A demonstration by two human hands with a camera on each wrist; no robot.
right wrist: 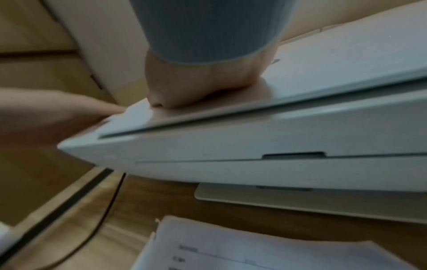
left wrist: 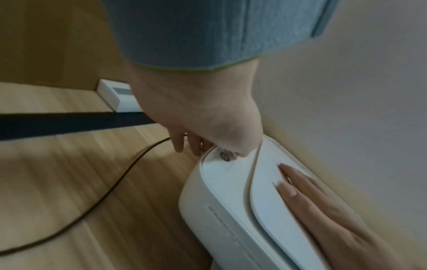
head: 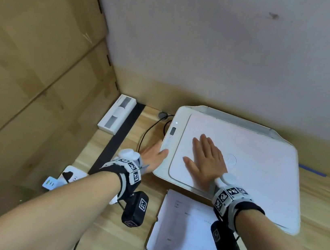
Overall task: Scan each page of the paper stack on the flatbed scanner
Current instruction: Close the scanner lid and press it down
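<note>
I have my right hand (head: pixel 205 162) spread flat, fingers straight, pressing the closed lid (head: pixel 250 162) of the flatbed scanner (head: pixel 286 222), which sits at the far side of the wooden desk (head: pixel 114 240) against the wall. My left hand (head: pixel 152 155) reaches the control strip (head: pixel 167 144) on the scanner's left edge; the left wrist view shows my thumb (left wrist: pixel 240 148) down beside a round button (left wrist: pixel 224 156), other fingers loosely hanging off the side, holding nothing. The paper stack (head: pixel 184 237) lies on the desk just near of the scanner, printed side up. I judge this as the start-scan step, a page presumably under the lid, though I cannot see it. Next I need a firm press on the right button, keeping the lid steady.
</note>
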